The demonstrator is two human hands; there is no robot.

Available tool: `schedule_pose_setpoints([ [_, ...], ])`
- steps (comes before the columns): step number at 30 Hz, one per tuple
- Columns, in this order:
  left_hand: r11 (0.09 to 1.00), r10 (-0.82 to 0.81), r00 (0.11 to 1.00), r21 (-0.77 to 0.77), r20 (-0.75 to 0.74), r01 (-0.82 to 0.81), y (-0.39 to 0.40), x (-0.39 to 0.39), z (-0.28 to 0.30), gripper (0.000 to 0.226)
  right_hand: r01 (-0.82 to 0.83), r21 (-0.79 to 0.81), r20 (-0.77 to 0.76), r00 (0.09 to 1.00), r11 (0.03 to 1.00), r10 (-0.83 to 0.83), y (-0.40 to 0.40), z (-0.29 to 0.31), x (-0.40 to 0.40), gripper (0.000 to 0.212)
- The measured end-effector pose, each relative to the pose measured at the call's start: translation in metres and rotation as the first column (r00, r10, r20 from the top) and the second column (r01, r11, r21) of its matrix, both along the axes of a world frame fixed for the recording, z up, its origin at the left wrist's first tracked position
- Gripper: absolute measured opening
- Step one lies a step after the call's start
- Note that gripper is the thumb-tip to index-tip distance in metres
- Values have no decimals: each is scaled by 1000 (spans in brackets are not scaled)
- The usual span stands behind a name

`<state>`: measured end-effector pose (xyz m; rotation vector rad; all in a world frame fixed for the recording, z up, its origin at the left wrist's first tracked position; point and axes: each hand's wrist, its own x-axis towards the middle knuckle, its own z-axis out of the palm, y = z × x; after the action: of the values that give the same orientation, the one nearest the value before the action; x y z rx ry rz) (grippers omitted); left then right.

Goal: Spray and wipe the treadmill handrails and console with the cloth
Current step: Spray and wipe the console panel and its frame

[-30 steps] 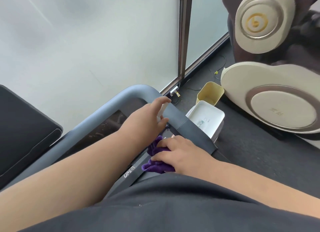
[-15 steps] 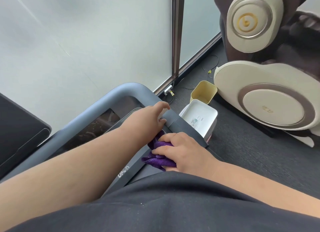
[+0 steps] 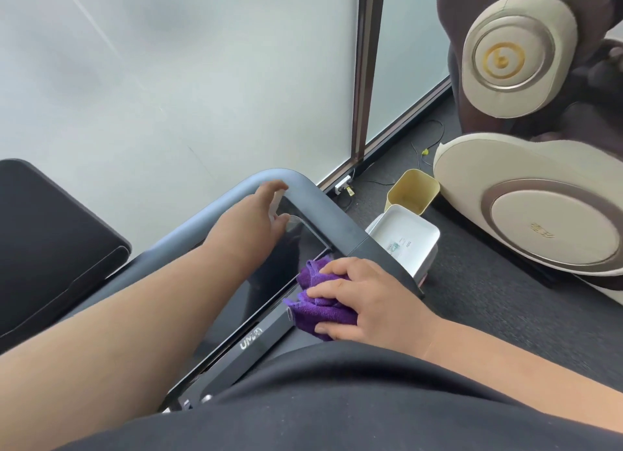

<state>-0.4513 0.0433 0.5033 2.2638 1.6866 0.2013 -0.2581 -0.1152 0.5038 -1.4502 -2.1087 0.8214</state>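
Note:
The treadmill's grey handrail point(image 3: 323, 211) bends round the dark glossy console point(image 3: 266, 282) in the middle of the view. My left hand point(image 3: 249, 221) reaches to the rail's far corner. A small pale, see-through spray bottle point(image 3: 286, 211), blurred and mostly hidden, sits between its finger and thumb. My right hand point(image 3: 371, 299) grips a bunched purple cloth point(image 3: 317, 312) and presses it onto the console's right end, just beside the rail. My dark shirt hides the console's near edge.
A frosted glass wall stands just beyond the rail. On the dark carpet to the right are a white box point(image 3: 411, 238), a yellow bin point(image 3: 413, 191) and a beige massage chair point(image 3: 539, 221). A black padded panel point(image 3: 50, 241) lies at the left.
My left hand has moved away from the cloth, up to the rail's far corner. My right hand still holds the cloth at the console's right end.

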Motion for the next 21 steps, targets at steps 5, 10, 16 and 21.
schedule_pose_setpoints([
  [5, 1000, 0, 997, -8, -83, -1, 28, -10, 3, 44, 50, -10, -16, 999, 999, -51, 14, 2, -15, 46],
  [10, 999, 40, 992, -31, -116, -44, 39, -13, 0, 43, 187, -80, -65, 979, 979, -192, 48, 11, -34, 46],
  [16, 994, 44, 986, -90, -161, -60, 41, -19, -2, 42, 97, -103, -66, 992, 990, -104, 45, 10, -49, 46],
  [21, 996, 83, 989, -35, -121, -87, 36, -35, 6, 43, 23, -128, -68, 997, 992, -32, 30, 9, -51, 49],
])
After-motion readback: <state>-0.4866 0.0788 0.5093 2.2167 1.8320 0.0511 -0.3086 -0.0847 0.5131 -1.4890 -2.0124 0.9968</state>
